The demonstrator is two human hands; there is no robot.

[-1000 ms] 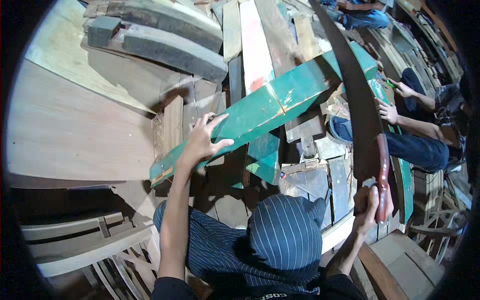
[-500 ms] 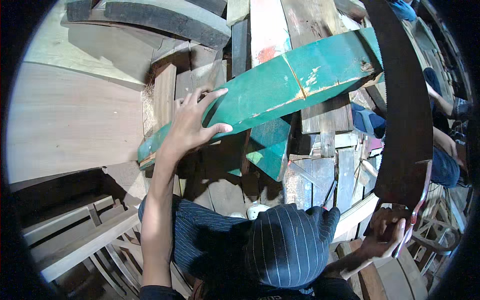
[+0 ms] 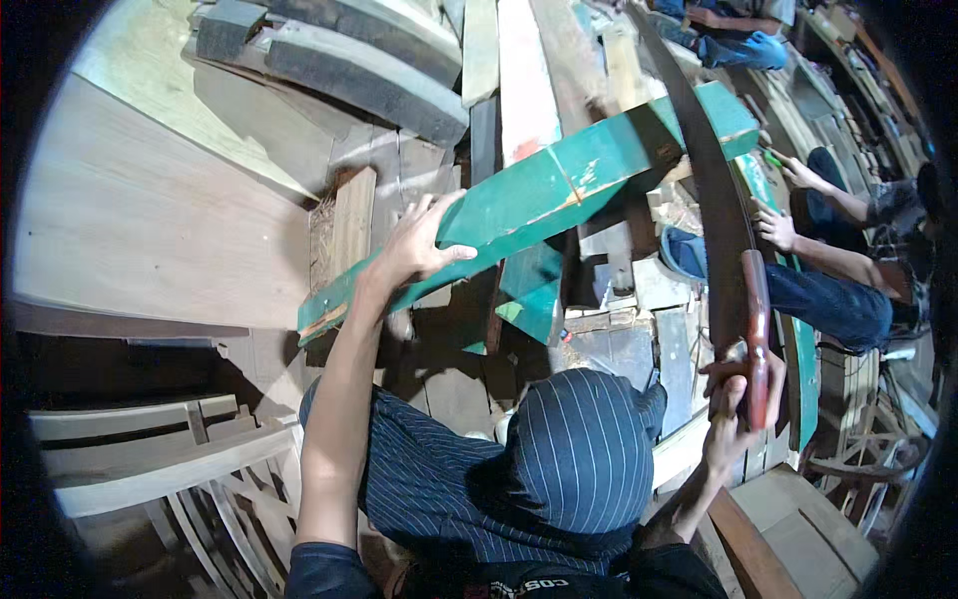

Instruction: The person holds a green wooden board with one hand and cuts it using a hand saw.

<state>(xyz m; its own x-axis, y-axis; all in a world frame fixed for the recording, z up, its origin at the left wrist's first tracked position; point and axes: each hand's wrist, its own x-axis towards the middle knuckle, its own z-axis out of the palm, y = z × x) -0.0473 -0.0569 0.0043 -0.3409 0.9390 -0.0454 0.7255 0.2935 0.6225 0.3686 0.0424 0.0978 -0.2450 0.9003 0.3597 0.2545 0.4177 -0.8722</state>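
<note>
A long green painted wooden beam (image 3: 539,190) lies slantwise before me, rising to the far right, with chipped paint and a cut line across its top. My left hand (image 3: 424,245) grips it near its left half, thumb on the near side and fingers over the far edge. My right hand (image 3: 733,414) is closed around the reddish-brown handle of a large handsaw (image 3: 711,190). The saw's long dark blade points away from me, appearing in front of the beam's right end. Whether blade and wood touch, I cannot tell. My striped-trousered knee (image 3: 579,469) is bent below the beam.
Another person's hands (image 3: 778,228) work at a second green board (image 3: 803,369) on the right. Dark curved timbers (image 3: 364,75) are stacked at the far left, above a pale plywood panel (image 3: 150,210). A slatted wooden frame (image 3: 170,469) stands at the near left.
My right hand has brought the saw leftward and turned it, so its blade now overlaps the beam's right end in view. My left hand stays on the beam. The view has shifted slightly.
</note>
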